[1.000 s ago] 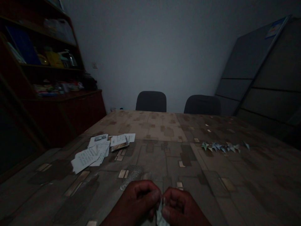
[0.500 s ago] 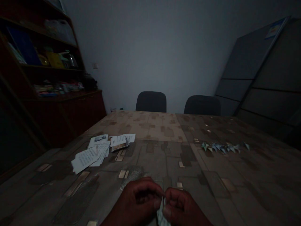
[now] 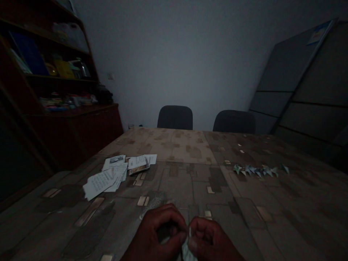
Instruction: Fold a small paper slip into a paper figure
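Note:
Low in the middle of the head view, my left hand (image 3: 162, 232) and my right hand (image 3: 208, 237) meet over the table's near part. Between their fingertips is a small folded piece of pale printed paper (image 3: 187, 251). The right thumb and fingers pinch its right side. My left thumb and forefinger curve round and close on its left edge near the top. Fingers cover much of the paper, and its lower end runs toward the bottom of the picture.
A patterned cloth covers the table (image 3: 174, 177). Loose printed cards (image 3: 104, 181) lie spread at the left. To the right stands a row of small folded paper figures (image 3: 257, 170). Two dark chairs (image 3: 174, 117) are behind the far edge; a filled shelf cabinet (image 3: 73, 116) is at left.
The left thumb and fingers have shifted slightly, with a wider gap inside their curve. The right hand keeps its pinch on the paper, nearly unmoved.

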`<state>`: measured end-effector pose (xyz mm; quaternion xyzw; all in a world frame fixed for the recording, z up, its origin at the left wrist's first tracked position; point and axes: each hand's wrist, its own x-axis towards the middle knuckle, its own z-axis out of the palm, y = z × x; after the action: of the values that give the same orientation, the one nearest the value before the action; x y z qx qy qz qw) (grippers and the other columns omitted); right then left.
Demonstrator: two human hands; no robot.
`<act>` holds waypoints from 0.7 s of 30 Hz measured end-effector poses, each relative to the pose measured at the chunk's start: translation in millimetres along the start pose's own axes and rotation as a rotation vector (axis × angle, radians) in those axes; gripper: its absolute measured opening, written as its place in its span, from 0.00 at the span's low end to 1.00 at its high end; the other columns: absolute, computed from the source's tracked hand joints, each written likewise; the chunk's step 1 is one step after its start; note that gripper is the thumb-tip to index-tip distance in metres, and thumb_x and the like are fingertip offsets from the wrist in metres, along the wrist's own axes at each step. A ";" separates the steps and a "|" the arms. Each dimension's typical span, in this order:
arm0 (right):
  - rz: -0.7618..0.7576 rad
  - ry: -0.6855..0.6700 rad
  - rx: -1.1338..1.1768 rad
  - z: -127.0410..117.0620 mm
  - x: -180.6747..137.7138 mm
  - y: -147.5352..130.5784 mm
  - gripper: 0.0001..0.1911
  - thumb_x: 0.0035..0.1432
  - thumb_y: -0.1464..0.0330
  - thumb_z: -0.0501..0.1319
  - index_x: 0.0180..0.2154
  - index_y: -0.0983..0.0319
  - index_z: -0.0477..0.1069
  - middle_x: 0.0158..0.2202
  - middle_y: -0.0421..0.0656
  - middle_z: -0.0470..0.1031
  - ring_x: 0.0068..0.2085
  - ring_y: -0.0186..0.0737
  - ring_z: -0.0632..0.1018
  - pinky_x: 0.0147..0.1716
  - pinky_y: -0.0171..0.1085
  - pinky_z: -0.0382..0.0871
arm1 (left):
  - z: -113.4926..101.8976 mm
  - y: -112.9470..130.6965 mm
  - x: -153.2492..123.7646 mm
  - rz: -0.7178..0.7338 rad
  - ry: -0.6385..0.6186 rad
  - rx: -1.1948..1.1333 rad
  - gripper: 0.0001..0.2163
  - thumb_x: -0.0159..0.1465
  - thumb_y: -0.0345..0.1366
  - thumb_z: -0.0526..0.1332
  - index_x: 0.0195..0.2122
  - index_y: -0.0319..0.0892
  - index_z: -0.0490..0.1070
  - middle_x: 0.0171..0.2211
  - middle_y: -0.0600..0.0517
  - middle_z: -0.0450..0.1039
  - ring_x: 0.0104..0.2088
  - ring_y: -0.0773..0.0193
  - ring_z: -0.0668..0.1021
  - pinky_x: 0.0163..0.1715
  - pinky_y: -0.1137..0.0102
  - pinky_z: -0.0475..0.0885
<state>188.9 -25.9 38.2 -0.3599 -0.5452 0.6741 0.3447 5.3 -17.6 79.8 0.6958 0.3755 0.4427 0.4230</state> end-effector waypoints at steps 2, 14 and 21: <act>0.006 0.011 -0.004 1.1 0.0 -2.0 0.32 0.46 0.40 0.67 0.28 0.61 0.60 0.22 0.33 0.58 0.23 0.29 0.59 0.23 0.30 0.53 | 1.5 4.1 -1.1 0.023 0.024 0.053 0.07 0.53 0.24 0.60 0.24 0.41 0.75 0.23 0.55 0.70 0.26 0.66 0.73 0.28 0.73 0.65; -0.024 0.025 0.011 -0.6 1.6 4.5 0.31 0.48 0.41 0.67 0.29 0.61 0.61 0.22 0.32 0.58 0.22 0.28 0.57 0.22 0.29 0.51 | -1.3 -0.1 -2.8 0.162 -0.002 0.151 0.08 0.56 0.22 0.60 0.27 0.41 0.75 0.25 0.54 0.72 0.27 0.66 0.75 0.28 0.74 0.67; 0.012 0.047 0.036 1.0 1.6 3.7 0.33 0.45 0.40 0.67 0.29 0.61 0.61 0.21 0.32 0.58 0.22 0.28 0.56 0.22 0.29 0.50 | -0.6 -2.7 -2.5 0.161 -0.006 0.102 0.06 0.57 0.25 0.60 0.27 0.41 0.74 0.25 0.53 0.73 0.27 0.65 0.76 0.29 0.74 0.67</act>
<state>186.9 -25.6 34.5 -0.3726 -0.5226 0.6772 0.3599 3.5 -18.7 76.7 0.7458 0.3391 0.4535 0.3510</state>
